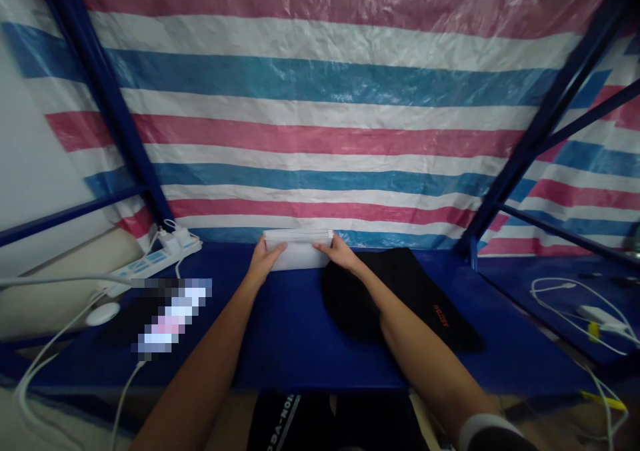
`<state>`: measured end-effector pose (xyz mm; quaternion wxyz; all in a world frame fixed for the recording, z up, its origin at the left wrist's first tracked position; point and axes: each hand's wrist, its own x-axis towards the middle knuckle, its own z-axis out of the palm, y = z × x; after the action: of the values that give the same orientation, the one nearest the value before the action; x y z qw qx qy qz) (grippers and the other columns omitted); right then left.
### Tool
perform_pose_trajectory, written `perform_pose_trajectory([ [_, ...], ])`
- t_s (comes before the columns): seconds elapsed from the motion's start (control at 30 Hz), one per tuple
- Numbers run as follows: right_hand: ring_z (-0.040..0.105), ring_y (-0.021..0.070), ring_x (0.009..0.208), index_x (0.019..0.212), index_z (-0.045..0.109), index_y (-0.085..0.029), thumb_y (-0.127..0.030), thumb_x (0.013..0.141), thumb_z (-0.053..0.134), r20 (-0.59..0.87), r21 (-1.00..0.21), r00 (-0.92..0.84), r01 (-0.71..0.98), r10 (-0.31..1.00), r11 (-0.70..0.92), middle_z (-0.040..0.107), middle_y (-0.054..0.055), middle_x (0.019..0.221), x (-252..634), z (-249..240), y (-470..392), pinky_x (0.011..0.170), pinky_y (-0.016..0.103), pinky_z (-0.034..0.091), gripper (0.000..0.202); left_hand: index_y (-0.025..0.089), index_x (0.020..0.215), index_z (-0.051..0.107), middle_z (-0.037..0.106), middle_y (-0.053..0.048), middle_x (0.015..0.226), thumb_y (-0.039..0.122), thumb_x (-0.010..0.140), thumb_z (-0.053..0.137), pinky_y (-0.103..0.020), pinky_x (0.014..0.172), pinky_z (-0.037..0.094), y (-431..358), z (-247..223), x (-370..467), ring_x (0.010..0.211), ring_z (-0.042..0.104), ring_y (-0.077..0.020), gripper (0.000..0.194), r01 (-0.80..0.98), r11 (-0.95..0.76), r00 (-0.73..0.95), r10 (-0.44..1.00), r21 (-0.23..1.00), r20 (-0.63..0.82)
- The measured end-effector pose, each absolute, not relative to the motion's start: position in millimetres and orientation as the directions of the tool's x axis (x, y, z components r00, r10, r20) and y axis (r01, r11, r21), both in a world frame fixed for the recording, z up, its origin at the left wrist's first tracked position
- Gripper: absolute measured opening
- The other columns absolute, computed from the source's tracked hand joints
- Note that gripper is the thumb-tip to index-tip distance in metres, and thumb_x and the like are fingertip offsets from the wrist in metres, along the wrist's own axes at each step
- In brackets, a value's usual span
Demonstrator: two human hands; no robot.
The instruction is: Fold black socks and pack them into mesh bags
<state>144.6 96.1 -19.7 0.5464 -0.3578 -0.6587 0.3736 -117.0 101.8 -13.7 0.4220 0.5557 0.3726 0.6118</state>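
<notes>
Between my two hands is a stack of thin white sheets (299,256), held at the far side of the blue tabletop (290,331). My left hand (263,259) is closed on its left end, thumb across the near face. At the opposite end, my right hand (341,252) grips the stack in the same way. The layered upper edge faces me; whether the sheets are paper or cloth I cannot tell. Just below and right of my right hand lies a black cloth item (400,298) with small red lettering, partly covered by my right forearm.
A white power strip (150,261) with plugs and cables lies at the left, near a round white disc (103,314) and a blurred-out device (173,318). Blue metal posts (107,98) frame a striped plastic sheet (320,131). White cables (575,291) lie at right.
</notes>
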Motion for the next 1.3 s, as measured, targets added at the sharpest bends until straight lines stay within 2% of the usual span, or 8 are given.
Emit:
perform_pose_trajectory([
  [0.17, 0.070, 0.0274, 0.118, 0.144, 0.048, -0.026, -0.055, 0.083, 0.084, 0.442, -0.888, -0.133, 0.074, 0.887, 0.454, 0.072, 0.011, 0.129, 145.7, -28.1, 100.4, 0.099, 0.041, 0.059, 0.077, 0.022, 0.136, 0.061, 0.076, -0.008, 0.117, 0.038, 0.073, 0.088, -0.039, 0.098, 0.058, 106.8, -19.0, -116.1, 0.108, 0.074, -0.0267, 0.071, -0.128, -0.381, -0.064, 0.925, 0.916, 0.375],
  [0.43, 0.069, 0.0250, 0.112, 0.140, 0.048, -0.027, -0.052, 0.083, 0.084, 0.436, -0.891, -0.139, 0.072, 0.889, 0.448, 0.071, 0.009, 0.124, 145.0, -32.8, 101.7, 0.100, 0.041, 0.057, 0.072, 0.023, 0.135, 0.060, 0.075, -0.007, 0.117, 0.035, 0.075, 0.083, -0.042, 0.102, 0.056, 103.2, -22.6, -112.9, 0.112, 0.073, -0.0274, 0.065, -0.083, -0.435, -0.105, 0.898, 0.896, 0.426],
  [0.57, 0.068, 0.0247, 0.109, 0.135, 0.051, -0.026, -0.052, 0.081, 0.084, 0.472, -0.877, -0.127, 0.034, 0.873, 0.479, 0.071, 0.007, 0.120, 143.2, -28.3, 99.4, 0.099, 0.041, 0.057, 0.068, 0.021, 0.126, 0.067, 0.077, -0.009, 0.119, 0.037, 0.075, 0.082, -0.042, 0.105, 0.053, 97.8, -17.2, -107.4, 0.113, 0.072, -0.0283, 0.055, -0.068, -0.459, -0.091, 0.887, 0.886, 0.453],
  [0.73, 0.068, 0.0239, 0.095, 0.136, 0.062, -0.025, -0.053, 0.085, 0.081, 0.537, -0.823, -0.037, 0.199, 0.843, 0.532, 0.073, 0.006, 0.109, 149.3, -11.0, 85.8, 0.088, 0.039, 0.059, 0.061, 0.018, 0.109, 0.075, 0.080, -0.008, 0.106, 0.040, 0.074, 0.079, -0.037, 0.092, 0.055, 96.2, -11.3, -104.8, 0.100, 0.073, -0.0280, 0.041, -0.037, -0.435, -0.153, 0.892, 0.900, 0.425],
  [0.83, 0.069, 0.0250, 0.101, 0.126, 0.071, -0.025, -0.054, 0.086, 0.081, 0.627, -0.750, -0.039, 0.238, 0.778, 0.617, 0.074, 0.008, 0.119, 150.7, 1.9, 71.8, 0.095, 0.040, 0.057, 0.050, 0.018, 0.101, 0.076, 0.078, -0.004, 0.093, 0.041, 0.075, 0.076, -0.031, 0.080, 0.053, 97.9, -10.5, -105.7, 0.087, 0.070, -0.0234, 0.034, -0.011, -0.443, -0.225, 0.874, 0.896, 0.430],
  [1.0, 0.071, 0.0254, 0.101, 0.110, 0.079, -0.025, -0.056, 0.093, 0.075, 0.649, -0.680, -0.165, 0.310, 0.742, 0.664, 0.078, 0.007, 0.107, 146.2, 14.3, 50.8, 0.094, 0.039, 0.056, 0.035, 0.018, 0.085, 0.073, 0.067, 0.002, 0.073, 0.041, 0.078, 0.074, -0.026, 0.064, 0.044, 99.9, -11.4, -107.8, 0.068, 0.059, -0.0170, 0.025, 0.036, -0.441, -0.352, 0.834, 0.897, 0.424],
  [1.13, 0.072, 0.0254, 0.093, 0.102, 0.079, -0.024, -0.056, 0.099, 0.066, 0.627, -0.693, -0.184, 0.310, 0.757, 0.650, 0.078, 0.007, 0.101, 144.3, 14.1, 46.9, 0.086, 0.038, 0.058, 0.035, 0.018, 0.084, 0.073, 0.068, 0.001, 0.074, 0.039, 0.080, 0.074, -0.026, 0.064, 0.045, 99.3, -12.8, -107.8, 0.069, 0.059, -0.0174, 0.022, 0.034, -0.453, -0.367, 0.824, 0.891, 0.432],
  [1.3, 0.071, 0.0272, 0.093, 0.097, 0.078, -0.024, -0.057, 0.097, 0.066, 0.622, -0.702, -0.135, 0.341, 0.772, 0.625, 0.079, 0.007, 0.097, 145.8, 10.3, 52.2, 0.089, 0.042, 0.057, 0.035, 0.018, 0.089, 0.076, 0.072, 0.000, 0.079, 0.038, 0.082, 0.073, -0.027, 0.069, 0.049, 102.0, -16.2, -107.9, 0.074, 0.064, -0.0192, 0.021, 0.034, -0.453, -0.393, 0.813, 0.891, 0.429],
])
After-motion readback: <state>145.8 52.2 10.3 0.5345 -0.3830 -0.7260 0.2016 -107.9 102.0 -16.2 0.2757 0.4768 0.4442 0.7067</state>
